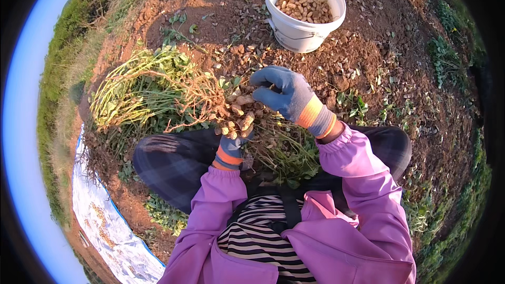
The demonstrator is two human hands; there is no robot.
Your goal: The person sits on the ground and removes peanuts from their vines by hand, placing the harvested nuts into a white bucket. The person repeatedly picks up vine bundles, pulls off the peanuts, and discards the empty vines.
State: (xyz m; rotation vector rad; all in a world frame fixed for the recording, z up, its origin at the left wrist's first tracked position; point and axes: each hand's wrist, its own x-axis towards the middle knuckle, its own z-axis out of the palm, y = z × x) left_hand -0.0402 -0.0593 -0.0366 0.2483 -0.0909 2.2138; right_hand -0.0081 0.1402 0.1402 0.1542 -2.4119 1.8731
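My left hand (233, 148), in a grey-blue glove with an orange cuff, is cupped beneath a cluster of peanut pods (238, 120); the pods hide most of its fingers. Beside the pods lie the tangled roots (205, 94) of pulled peanut plants (138, 90), whose green stems spread to the left. My right hand (286, 94), gloved alike, is just right of the pods. Its thumb and forefinger are apart, with nothing visible between them. Beyond the hands, a white plastic bucket (300, 33) stands upright, partly filled with peanuts (305, 4).
Peanut stems and leaves (288, 154) lie between my crossed legs. A white tarp (102, 221) with scattered peanuts is on the ground at lower left. Brown soil (367, 47) with dry leaf bits surrounds me. Green plants (446, 59) grow at the right.
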